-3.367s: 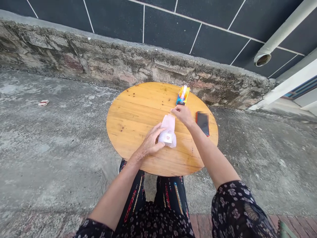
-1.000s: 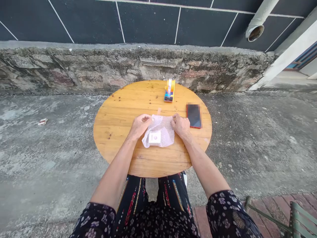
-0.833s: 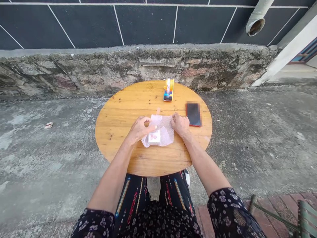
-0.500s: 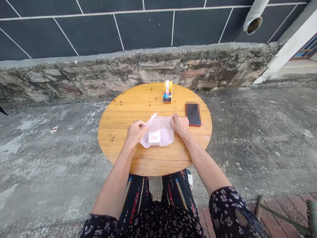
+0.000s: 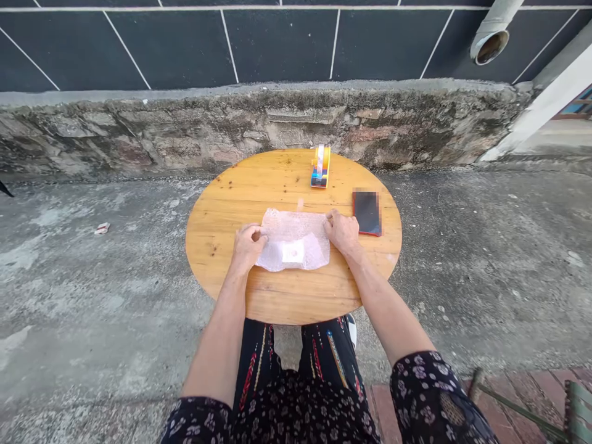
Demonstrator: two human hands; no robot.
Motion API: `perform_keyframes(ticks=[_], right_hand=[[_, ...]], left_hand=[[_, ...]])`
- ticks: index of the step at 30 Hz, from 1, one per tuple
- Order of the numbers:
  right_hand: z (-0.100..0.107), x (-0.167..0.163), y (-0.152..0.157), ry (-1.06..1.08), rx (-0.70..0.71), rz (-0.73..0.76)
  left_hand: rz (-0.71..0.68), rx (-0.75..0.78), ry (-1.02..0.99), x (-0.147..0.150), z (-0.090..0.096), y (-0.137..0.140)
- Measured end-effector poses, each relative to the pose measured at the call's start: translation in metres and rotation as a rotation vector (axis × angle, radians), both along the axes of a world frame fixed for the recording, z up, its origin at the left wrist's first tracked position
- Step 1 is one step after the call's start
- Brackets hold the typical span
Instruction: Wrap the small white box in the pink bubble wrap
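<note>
A sheet of pinkish bubble wrap (image 5: 296,223) lies spread on the round wooden table (image 5: 222,197). On its near half rests a small white box (image 5: 293,251) with a faint print, partly under a fold of the wrap. My left hand (image 5: 248,244) pinches the wrap's left edge between thumb and fingers. At the opposite edge, my right hand (image 5: 341,230) has its fingers closed on the wrap's upper right corner. A short strip of clear tape (image 5: 300,205) sticks out past the far edge of the wrap.
A yellow and blue tape dispenser (image 5: 320,166) stands near the table's far side. To the right of my right hand lies a dark-screened phone (image 5: 367,213) with a red edge. A stone wall base (image 5: 185,132) runs close behind the table.
The bubble wrap's left part has been spread flatter and wider as my left hand moved slightly left. The tape strip now shows at the far edge. My view has shifted a little.
</note>
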State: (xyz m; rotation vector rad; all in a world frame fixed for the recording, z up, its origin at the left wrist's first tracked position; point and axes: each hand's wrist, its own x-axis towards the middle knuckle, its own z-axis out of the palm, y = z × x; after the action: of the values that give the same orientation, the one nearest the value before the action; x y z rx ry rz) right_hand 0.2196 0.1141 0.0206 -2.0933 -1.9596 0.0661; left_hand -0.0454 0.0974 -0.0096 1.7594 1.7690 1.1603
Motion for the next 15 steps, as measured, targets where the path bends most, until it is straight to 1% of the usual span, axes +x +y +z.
perform_keyframes(ticks=[3, 6, 8, 10, 13, 15], right_hand=[[-0.0009, 0.0004, 0.0007, -0.005, 0.018, 0.0], [-0.0001, 0.0006, 0.0008, -0.005, 0.023, -0.001], [0.0008, 0.0006, 0.0006, -0.003, 0.024, -0.001], [0.0012, 0.0008, 0.0003, -0.001, 0.02, 0.001], [0.0007, 0.0012, 0.0005, -0.011, 0.015, -0.001], [0.0, 0.0014, 0.0007, -0.022, 0.015, -0.005]], left_hand=[[-0.035, 0.053, 0.096, -0.0014, -0.0033, -0.0008], [-0.025, 0.063, 0.097, -0.0025, -0.0063, -0.0011], [0.012, 0.055, 0.051, -0.0035, -0.0075, -0.001], [0.039, 0.043, -0.038, -0.0043, -0.0075, -0.0016], [0.026, 0.032, -0.15, -0.0044, -0.0055, -0.0042], [0.007, 0.028, -0.154, -0.004, -0.0036, -0.0066]])
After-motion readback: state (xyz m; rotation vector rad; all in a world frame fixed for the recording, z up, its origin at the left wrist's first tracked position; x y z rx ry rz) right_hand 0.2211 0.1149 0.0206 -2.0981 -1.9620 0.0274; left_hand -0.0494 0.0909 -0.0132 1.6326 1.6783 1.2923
